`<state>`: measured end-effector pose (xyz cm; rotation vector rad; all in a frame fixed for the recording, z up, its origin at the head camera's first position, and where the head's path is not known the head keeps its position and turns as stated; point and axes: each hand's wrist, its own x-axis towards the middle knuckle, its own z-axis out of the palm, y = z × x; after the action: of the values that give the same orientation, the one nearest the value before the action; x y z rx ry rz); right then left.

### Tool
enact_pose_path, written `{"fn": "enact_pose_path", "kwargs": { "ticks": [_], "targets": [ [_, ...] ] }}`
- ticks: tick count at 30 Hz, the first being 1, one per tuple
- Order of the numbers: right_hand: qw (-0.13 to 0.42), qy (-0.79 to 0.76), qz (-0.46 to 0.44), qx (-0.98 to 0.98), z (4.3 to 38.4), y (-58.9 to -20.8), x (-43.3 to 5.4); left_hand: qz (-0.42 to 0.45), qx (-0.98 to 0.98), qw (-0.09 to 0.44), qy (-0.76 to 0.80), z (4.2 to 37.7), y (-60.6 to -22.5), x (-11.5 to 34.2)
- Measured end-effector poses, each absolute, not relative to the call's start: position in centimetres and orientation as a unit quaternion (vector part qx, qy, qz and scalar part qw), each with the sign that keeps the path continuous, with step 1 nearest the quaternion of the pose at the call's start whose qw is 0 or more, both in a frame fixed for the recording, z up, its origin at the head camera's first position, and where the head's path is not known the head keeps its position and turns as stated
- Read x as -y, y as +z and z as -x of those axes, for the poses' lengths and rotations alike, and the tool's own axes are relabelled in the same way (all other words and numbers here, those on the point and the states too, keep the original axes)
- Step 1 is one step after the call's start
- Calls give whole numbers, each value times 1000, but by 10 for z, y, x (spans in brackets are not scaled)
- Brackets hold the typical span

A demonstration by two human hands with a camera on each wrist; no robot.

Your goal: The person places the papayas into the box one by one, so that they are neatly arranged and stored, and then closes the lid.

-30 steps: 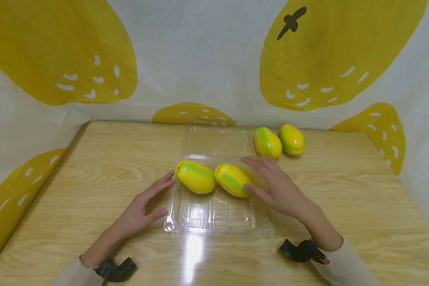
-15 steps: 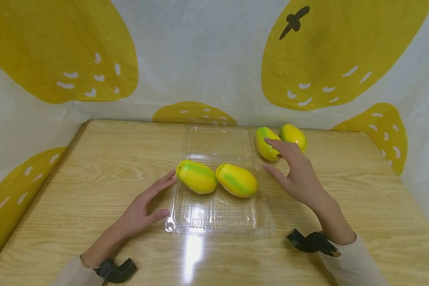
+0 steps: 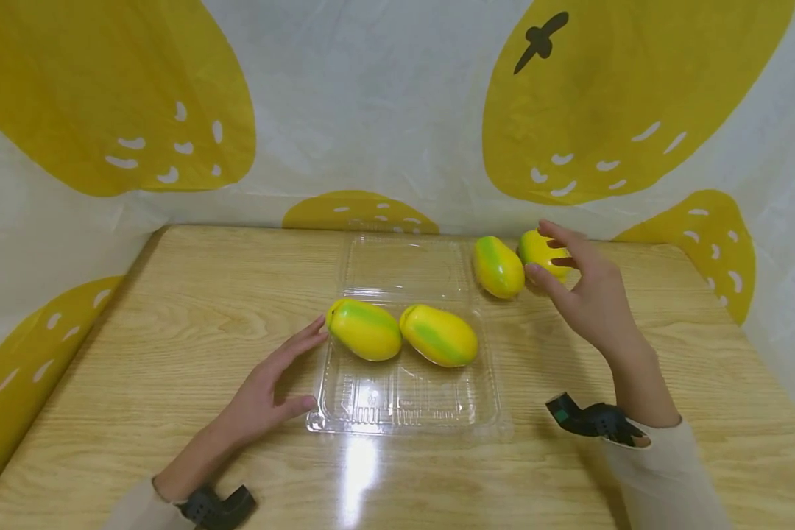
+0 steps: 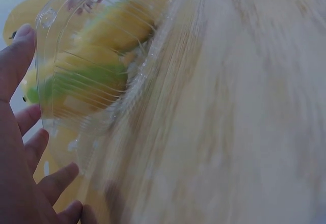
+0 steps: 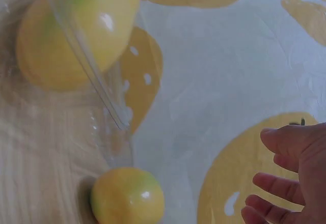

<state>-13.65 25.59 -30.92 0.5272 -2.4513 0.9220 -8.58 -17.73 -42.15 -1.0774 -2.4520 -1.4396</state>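
Observation:
A clear plastic clamshell box (image 3: 404, 423) lies opened flat on the table, its lid towards the back. Two yellow-green papaya-like fruits, a left one (image 3: 364, 330) and a right one (image 3: 439, 336), lie side by side in its base. My left hand (image 3: 261, 394) has its fingers spread at the box's left edge; in the left wrist view the fingertips (image 4: 31, 35) are right at the clear wall. Behind the box to the right are two more such fruits, one nearer (image 3: 498, 267) and one farther (image 3: 533, 250). My right hand (image 3: 586, 291), fingers apart, overlaps the farther fruit and partly hides it.
The wooden table (image 3: 172, 353) ends at a pale curtain (image 3: 371, 110) printed with large yellow fruit shapes. A black wrist device (image 3: 596, 421) sits on the right wrist and another (image 3: 220, 508) on the left.
My right hand has left the right fruit in the box, passed over the nearer back fruit and reached the farther one. The left hand has stayed at the box's edge.

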Motion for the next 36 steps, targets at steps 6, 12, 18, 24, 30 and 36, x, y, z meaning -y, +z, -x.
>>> {"fn": "enact_pose_path", "kwargs": {
  "ticks": [6,12,18,24,30,36],
  "targets": [
    [227,368,-128,892,140,-309,-276,352,811,63,-463,82,-421,176],
    [214,400,-66,889,147,-321,-294,356,814,81,-452,79,-422,176],
    [193,412,-20,890,158,-336,-300,353,817,89,-446,79,-421,174],
    [177,423,28,888,167,-352,-304,352,821,89,-441,80,-418,172],
    [177,456,64,870,177,-367,-306,351,820,93,-442,80,-419,171],
    [144,464,83,870,183,-376,-303,350,818,90,-447,81,-419,170]
  ]
}}
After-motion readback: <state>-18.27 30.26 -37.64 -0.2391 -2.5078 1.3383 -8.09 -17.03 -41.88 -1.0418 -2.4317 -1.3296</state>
